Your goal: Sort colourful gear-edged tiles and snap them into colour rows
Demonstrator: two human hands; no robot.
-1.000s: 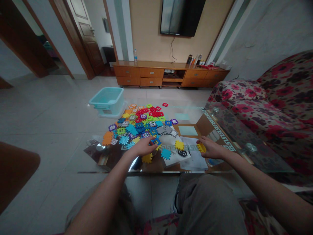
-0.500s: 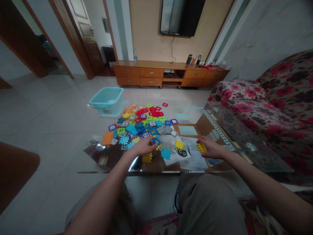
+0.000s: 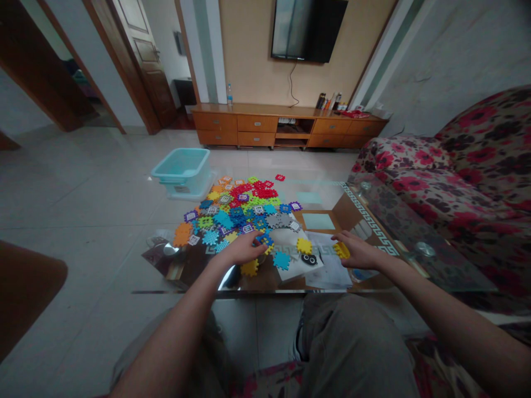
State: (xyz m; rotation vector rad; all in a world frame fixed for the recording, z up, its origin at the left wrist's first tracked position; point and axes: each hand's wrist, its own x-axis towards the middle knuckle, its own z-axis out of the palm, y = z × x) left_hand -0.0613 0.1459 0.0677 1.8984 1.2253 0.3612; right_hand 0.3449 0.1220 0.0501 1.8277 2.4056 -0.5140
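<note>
My left hand (image 3: 245, 248) is at the near edge of a heap of toothed plastic interlocking tiles. Its thumb and fingers close around a dark blue interlocking tile (image 3: 266, 240), with some yellow showing below it. My right hand (image 3: 360, 250) pinches a yellow interlocking tile (image 3: 342, 250), tilted up off the glass table (image 3: 398, 271). Between the hands lie another yellow tile (image 3: 304, 246), a light blue tile (image 3: 281, 261) and a black piece with two white-ringed eyes (image 3: 309, 259). One more yellow tile (image 3: 249, 268) sits just below my left hand.
Behind my left hand spreads the multicoloured heap, with red tiles (image 3: 265, 192) at its far side and an orange tile (image 3: 182, 235) at left. A turquoise plastic bin (image 3: 186, 179) stands at the far left corner. A flowered sofa (image 3: 431, 166) is at right.
</note>
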